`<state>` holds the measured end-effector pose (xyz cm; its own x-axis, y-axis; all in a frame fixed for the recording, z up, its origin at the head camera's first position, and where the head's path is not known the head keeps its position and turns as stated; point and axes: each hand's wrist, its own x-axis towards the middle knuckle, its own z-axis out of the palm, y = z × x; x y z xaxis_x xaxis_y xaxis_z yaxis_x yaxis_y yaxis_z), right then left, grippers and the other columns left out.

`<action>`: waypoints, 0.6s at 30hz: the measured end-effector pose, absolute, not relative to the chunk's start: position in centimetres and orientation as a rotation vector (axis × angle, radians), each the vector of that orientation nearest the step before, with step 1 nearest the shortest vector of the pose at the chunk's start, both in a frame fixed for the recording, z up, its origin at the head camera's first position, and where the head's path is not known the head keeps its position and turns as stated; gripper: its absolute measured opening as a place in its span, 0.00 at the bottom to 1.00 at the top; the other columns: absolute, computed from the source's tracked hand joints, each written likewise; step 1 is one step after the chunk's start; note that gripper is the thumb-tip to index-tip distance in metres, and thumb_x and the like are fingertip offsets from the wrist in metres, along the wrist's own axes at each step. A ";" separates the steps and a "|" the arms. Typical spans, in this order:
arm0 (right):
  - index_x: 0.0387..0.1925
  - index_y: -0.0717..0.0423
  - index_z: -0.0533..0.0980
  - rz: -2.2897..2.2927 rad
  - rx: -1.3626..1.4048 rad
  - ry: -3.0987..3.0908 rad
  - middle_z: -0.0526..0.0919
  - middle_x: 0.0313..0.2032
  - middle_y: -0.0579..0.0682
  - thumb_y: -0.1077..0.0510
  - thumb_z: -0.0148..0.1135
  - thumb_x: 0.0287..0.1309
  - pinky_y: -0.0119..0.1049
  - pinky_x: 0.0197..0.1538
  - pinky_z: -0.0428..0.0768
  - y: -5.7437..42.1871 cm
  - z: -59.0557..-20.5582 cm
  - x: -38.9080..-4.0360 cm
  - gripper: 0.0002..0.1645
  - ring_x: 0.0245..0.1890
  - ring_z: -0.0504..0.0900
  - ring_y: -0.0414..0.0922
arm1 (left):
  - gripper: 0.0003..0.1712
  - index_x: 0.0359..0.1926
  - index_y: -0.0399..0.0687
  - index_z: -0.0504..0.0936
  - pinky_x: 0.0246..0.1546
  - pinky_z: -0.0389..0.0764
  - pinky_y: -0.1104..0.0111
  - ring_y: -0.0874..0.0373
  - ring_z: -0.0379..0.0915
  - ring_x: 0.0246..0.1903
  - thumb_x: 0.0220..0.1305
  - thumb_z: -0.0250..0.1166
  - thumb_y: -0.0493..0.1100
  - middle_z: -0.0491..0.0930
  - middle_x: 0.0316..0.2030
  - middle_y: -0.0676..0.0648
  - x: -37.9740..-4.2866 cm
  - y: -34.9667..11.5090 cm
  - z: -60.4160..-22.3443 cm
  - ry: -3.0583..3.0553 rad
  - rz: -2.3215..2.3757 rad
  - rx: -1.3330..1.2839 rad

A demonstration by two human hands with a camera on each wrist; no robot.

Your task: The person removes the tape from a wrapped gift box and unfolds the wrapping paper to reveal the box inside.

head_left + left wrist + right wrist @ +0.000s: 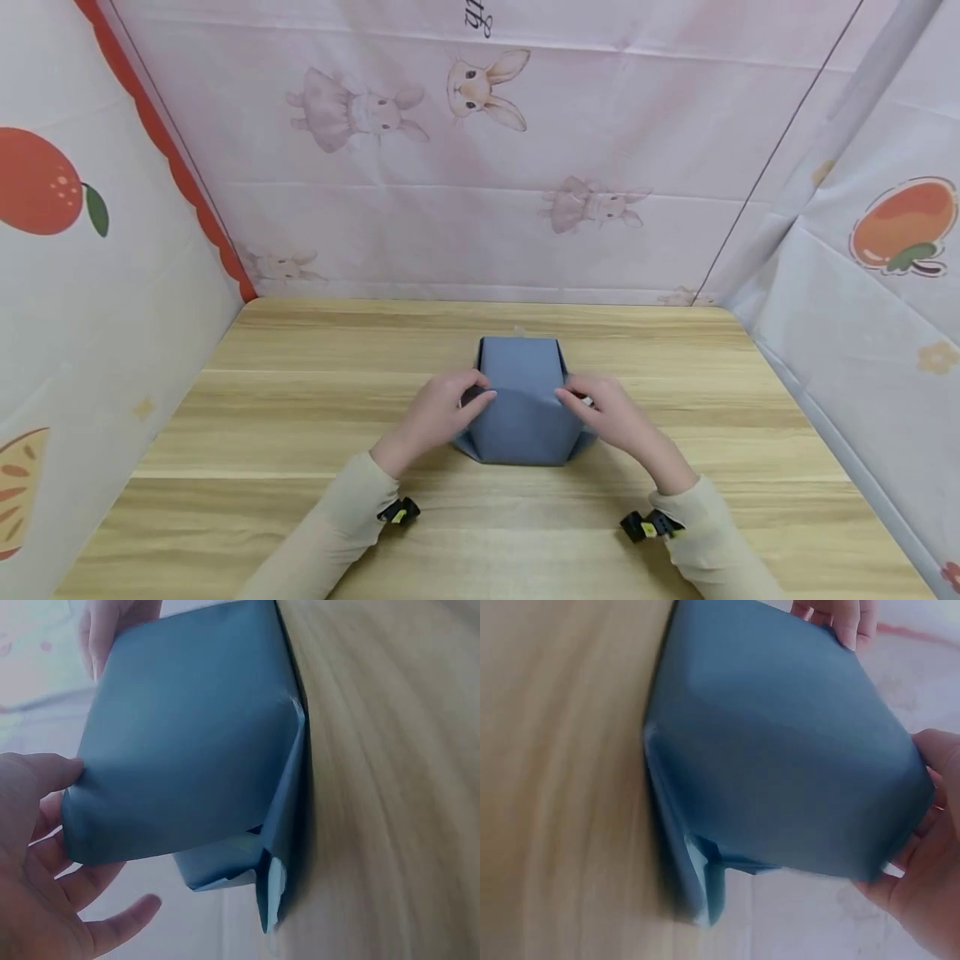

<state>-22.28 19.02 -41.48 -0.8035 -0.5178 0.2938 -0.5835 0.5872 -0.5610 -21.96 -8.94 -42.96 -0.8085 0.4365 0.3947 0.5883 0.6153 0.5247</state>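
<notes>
A box-shaped bundle of blue-grey wrapping paper [522, 417] stands on the wooden table, its front face sloping down towards me. My left hand [448, 404] pinches the paper's left upper edge between thumb and fingers. On the opposite side, my right hand [609, 410] grips the matching edge with its thumb on top. In the left wrist view, the loose folded side flap [274, 877] sticks out low beside the table. A similar creased flap [697, 877] shows in the right wrist view. Whatever lies inside is mostly hidden by the paper.
The wood-grain table [300, 358] reaches back to a pink curtain [480, 242] printed with rabbits. Fruit-patterned cloth [97, 333] hangs at the left, and another such cloth [862, 350] hangs at the right. Black wrist cameras sit on both sleeves.
</notes>
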 end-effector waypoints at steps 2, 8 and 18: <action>0.21 0.49 0.73 1.012 0.964 -2.689 0.67 0.19 0.36 0.56 0.57 0.68 0.29 0.29 0.76 19.3 -41.3 -21.2 0.17 0.22 0.67 0.31 | 0.09 0.40 0.50 0.83 0.32 0.76 0.72 0.64 0.74 0.29 0.68 0.62 0.48 0.84 0.34 0.54 -21.1 -9.2 -42.7 -2.608 -0.959 -0.876; 0.16 0.45 0.68 0.947 1.058 -2.649 0.62 0.16 0.32 0.59 0.60 0.65 0.25 0.25 0.68 20.1 -41.0 -18.3 0.21 0.20 0.61 0.27 | 0.12 0.37 0.54 0.83 0.30 0.77 0.75 0.72 0.72 0.26 0.71 0.58 0.53 0.82 0.29 0.58 -18.8 -10.4 -42.5 -2.634 -0.915 -1.068; 0.31 0.49 0.84 0.769 1.225 -2.924 0.85 0.29 0.37 0.53 0.61 0.65 0.27 0.33 0.80 22.0 -41.1 -14.6 0.09 0.29 0.79 0.28 | 0.21 0.48 0.57 0.85 0.48 0.78 0.76 0.73 0.78 0.42 0.70 0.54 0.62 0.85 0.44 0.60 -16.3 -11.9 -43.4 -2.807 -0.935 -1.542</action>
